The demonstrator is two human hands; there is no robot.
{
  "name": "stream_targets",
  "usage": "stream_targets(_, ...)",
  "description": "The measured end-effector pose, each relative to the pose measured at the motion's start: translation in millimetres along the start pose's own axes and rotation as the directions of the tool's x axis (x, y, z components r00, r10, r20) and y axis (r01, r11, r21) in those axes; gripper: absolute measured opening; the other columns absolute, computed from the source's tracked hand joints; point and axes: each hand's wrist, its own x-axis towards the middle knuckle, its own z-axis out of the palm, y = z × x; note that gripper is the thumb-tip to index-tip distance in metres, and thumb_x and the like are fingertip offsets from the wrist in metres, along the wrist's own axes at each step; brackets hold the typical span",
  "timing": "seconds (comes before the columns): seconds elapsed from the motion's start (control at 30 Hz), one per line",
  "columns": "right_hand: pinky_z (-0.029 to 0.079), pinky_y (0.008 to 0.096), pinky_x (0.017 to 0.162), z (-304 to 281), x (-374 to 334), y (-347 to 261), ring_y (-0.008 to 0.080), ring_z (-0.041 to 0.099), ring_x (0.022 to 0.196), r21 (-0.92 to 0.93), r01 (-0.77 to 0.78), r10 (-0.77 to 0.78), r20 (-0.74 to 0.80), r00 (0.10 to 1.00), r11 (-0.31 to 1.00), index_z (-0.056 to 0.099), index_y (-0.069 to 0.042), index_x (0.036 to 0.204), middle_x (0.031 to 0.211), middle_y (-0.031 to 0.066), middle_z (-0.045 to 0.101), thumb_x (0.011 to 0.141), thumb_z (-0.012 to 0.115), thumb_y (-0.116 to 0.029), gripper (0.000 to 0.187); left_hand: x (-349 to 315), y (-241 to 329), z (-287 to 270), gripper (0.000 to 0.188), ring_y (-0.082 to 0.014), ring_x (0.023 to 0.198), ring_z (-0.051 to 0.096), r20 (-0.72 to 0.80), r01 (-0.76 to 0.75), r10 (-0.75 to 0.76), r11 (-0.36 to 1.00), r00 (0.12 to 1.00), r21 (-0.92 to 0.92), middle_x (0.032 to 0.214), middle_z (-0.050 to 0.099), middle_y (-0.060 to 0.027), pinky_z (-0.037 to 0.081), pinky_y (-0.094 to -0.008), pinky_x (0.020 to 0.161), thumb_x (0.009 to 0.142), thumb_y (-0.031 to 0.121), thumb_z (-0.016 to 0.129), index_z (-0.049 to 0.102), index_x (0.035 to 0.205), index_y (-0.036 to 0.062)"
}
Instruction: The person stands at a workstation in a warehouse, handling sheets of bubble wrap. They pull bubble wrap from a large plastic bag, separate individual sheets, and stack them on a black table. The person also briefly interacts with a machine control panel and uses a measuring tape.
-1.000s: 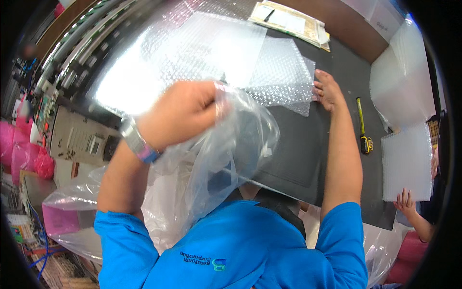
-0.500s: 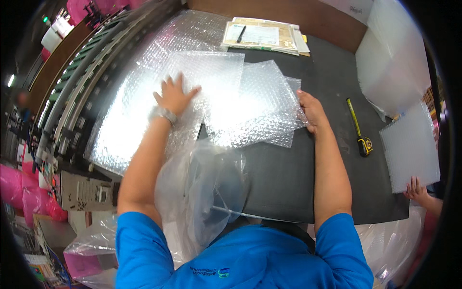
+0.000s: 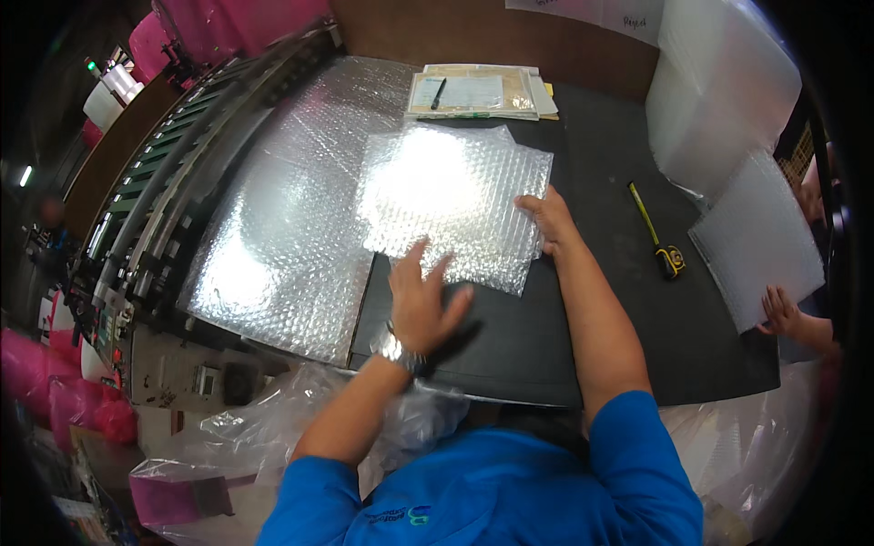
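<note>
Black matting covers the table [image 3: 601, 350], with a brown board [image 3: 492, 45] rising along its far side and a roller machine [image 3: 173, 155] along its left. Pink plastic [image 3: 86, 400] is bunched at the far left, low down, and clear film [image 3: 300, 400] hangs in folds below the table's near edge.

On the middle of the table lies a small pile of bubble sheets [image 3: 446, 205], fanned a little so that the corners do not line up, glare whitening its upper part. Just left of it, wider bubble wrap [image 3: 287, 273] spreads flat toward the rollers.

The right hand [image 3: 549, 221] is closed on the pile's right edge, thumb on top and the other fingers mostly hidden by the sheets. The left hand [image 3: 423, 305] is open, fingers spread, at the pile's near edge; whether its fingertips touch the plastic I cannot tell. It holds nothing, and a silvery band [image 3: 396, 350] circles its wrist.

Beyond the pile are papers [image 3: 523, 102] with a dark pen [image 3: 439, 93] on them. Right of the right forearm lies a tape measure [image 3: 670, 262], its yellow blade partly out. At the far right, a co-worker's hand [image 3: 781, 311] is on the lower edge of another sheet [image 3: 760, 232].
</note>
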Motion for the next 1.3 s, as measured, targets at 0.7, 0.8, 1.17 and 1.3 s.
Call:
stream_targets(0.7, 0.050, 0.0366, 0.070, -7.9, -40.3, -8.4, 0.0241, 0.055, 0.090, -0.022, 0.008, -0.007, 0.043, 0.999, 1.000, 0.034, 0.001, 0.116, 0.105, 0.0160, 0.050, 0.073, 0.062, -0.006, 0.052, 75.1, -170.9, -37.9, 0.065, -0.0333, 0.129, 0.013, 0.372, 0.307, -0.642, 0.696, 0.671, 0.649, 0.140, 0.016, -0.0119, 0.007, -0.0605, 0.098, 0.078, 0.059, 0.039, 0.030, 0.131, 0.0241)
stream_targets(0.8, 0.050, 0.0382, 0.072, -15.3, -44.5, -18.9, 0.0249, 0.054, 0.093, 0.185, -0.100, 0.110, -0.041, 0.993, 0.978, 0.034, 0.000, 0.118, 0.107, 0.0160, 0.049, 0.074, 0.067, -0.018, 0.057, 51.2, -84.1, 14.8, 0.058, -0.0297, 0.127, 0.021, 0.425, 0.237, -0.475, 0.832, 0.771, 0.501, 0.135, 0.030, -0.0123, 0.008, -0.0623, 0.097, 0.081, 0.052, 0.036, 0.033, 0.130, 0.0224)
stream_targets(1.17, 0.051, 0.0398, 0.067, -22.0, -36.9, 3.5, 0.0262, 0.058, 0.085, 0.024, -0.048, 0.046, 0.049, 0.998, 0.999, 0.028, -0.004, 0.125, 0.107, 0.0173, 0.051, 0.079, 0.058, -0.018, 0.057, 48.1, -39.1, -4.1, 0.035, -0.0280, 0.100, 0.046, 0.157, 0.070, -0.092, 0.988, 0.983, 0.141, 0.105, 0.052, -0.0105, 0.034, -0.0432, 0.083, 0.073, 0.037, 0.060, 0.059, 0.099, 0.0132)
stream_targets(1.3, 0.048, 0.0408, 0.076, -27.1, -39.9, -13.0, 0.0272, 0.053, 0.096, 0.374, -0.192, 0.163, 0.107, 0.981, 0.907, 0.034, -0.002, 0.122, 0.106, 0.0183, 0.051, 0.082, 0.050, -0.043, 0.059, 57.6, -68.8, -13.1, 0.055, -0.0371, 0.111, 0.037, -0.246, 0.304, -0.245, 0.922, 0.938, 0.241, 0.120, 0.039, -0.0234, 0.031, -0.0440, 0.091, 0.073, 0.038, 0.061, 0.045, 0.118, 0.0095)
